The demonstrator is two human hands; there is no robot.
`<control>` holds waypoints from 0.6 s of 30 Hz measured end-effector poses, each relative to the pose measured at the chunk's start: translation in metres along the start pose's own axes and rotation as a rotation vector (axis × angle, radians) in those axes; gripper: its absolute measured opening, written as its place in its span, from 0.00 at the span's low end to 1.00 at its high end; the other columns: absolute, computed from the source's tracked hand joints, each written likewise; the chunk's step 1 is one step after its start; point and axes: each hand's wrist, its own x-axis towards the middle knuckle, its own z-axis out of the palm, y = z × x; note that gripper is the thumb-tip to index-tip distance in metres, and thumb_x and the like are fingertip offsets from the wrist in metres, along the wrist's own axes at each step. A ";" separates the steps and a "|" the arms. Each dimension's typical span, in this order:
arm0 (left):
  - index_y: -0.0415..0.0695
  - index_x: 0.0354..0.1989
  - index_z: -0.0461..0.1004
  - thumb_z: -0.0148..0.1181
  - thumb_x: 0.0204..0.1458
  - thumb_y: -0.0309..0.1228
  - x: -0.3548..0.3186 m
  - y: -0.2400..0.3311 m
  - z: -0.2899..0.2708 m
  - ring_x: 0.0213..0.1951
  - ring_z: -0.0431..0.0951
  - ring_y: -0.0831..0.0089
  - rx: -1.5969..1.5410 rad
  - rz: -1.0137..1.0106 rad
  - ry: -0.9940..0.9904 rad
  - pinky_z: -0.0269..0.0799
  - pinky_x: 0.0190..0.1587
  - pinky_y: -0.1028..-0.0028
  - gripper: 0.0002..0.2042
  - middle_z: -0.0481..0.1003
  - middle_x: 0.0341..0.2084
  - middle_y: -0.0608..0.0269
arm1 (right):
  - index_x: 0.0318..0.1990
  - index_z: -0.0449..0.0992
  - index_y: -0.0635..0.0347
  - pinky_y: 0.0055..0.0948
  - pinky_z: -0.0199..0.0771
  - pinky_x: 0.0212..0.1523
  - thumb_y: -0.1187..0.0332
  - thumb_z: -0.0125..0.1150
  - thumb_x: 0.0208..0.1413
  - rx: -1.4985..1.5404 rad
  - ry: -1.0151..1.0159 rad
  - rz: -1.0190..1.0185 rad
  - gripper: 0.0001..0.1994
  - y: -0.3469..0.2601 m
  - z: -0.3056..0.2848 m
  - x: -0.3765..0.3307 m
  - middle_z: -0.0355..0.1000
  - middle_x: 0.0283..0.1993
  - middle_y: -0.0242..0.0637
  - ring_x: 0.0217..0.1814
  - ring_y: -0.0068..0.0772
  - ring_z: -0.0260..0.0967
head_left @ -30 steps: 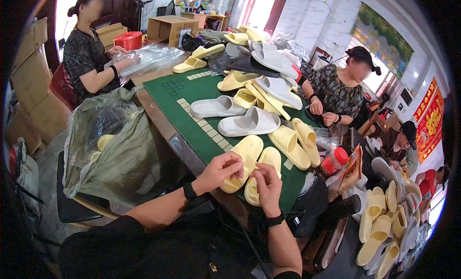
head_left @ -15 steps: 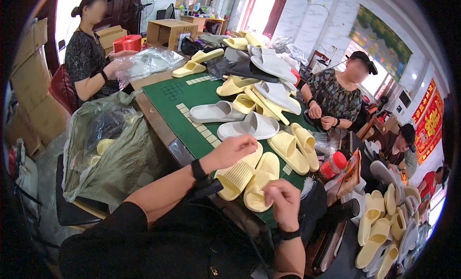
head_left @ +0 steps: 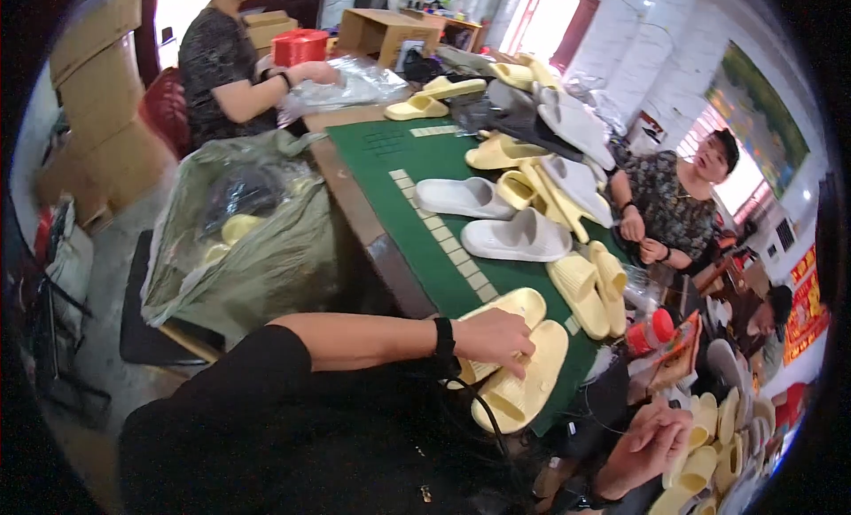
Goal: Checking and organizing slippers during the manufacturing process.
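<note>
The left hand [head_left: 492,339] is now reaching over the near yellow pair [head_left: 542,364], its bent fingers pointing down between the two slippers; whether it is gripping or only touching them, I cannot tell. The right hand [head_left: 651,440], which was hovering just beside that pair half a second ago, is now curling well off to the right, in front of the slipper pile [head_left: 700,466]; whether it is holding anything, I cannot tell. The hands are staying apart, so the near pair is seemingly being handled by the left alone.

The pair is lying on the green mat [head_left: 443,276], at its near edge, the right slipper now slanting more. Just beyond, a second yellow pair [head_left: 576,280] and two grey slippers [head_left: 517,237] are resting. A red jar [head_left: 651,331] is standing at the right.

Farther out, the co-worker across [head_left: 674,205] is now raising their head, and the co-worker at left [head_left: 222,81] is handling a clear bag [head_left: 363,85].
</note>
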 end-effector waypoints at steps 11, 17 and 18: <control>0.54 0.31 0.79 0.63 0.47 0.38 -0.063 -0.089 -0.145 0.38 0.76 0.68 0.532 -0.052 0.414 0.72 0.43 0.69 0.06 0.77 0.34 0.70 | 0.35 0.66 0.61 0.17 0.45 0.22 0.68 0.45 0.69 -0.065 0.016 0.132 0.10 -0.003 -0.022 -0.012 0.51 0.20 0.26 0.21 0.15 0.47; 0.48 0.56 0.72 0.70 0.43 0.35 -0.084 -0.137 -0.201 0.51 0.70 0.52 0.504 -0.328 0.603 0.64 0.57 0.60 0.28 0.76 0.45 0.53 | 0.31 0.67 0.61 0.18 0.45 0.19 0.68 0.47 0.67 -0.183 0.126 0.079 0.11 -0.025 -0.043 -0.030 0.55 0.18 0.28 0.17 0.18 0.49; 0.47 0.57 0.71 0.70 0.44 0.34 -0.085 -0.141 -0.189 0.54 0.69 0.52 0.425 -0.296 0.581 0.63 0.58 0.61 0.29 0.75 0.46 0.51 | 0.29 0.68 0.61 0.18 0.45 0.17 0.69 0.49 0.65 -0.285 0.204 0.039 0.11 -0.031 -0.045 -0.034 0.58 0.16 0.29 0.16 0.19 0.50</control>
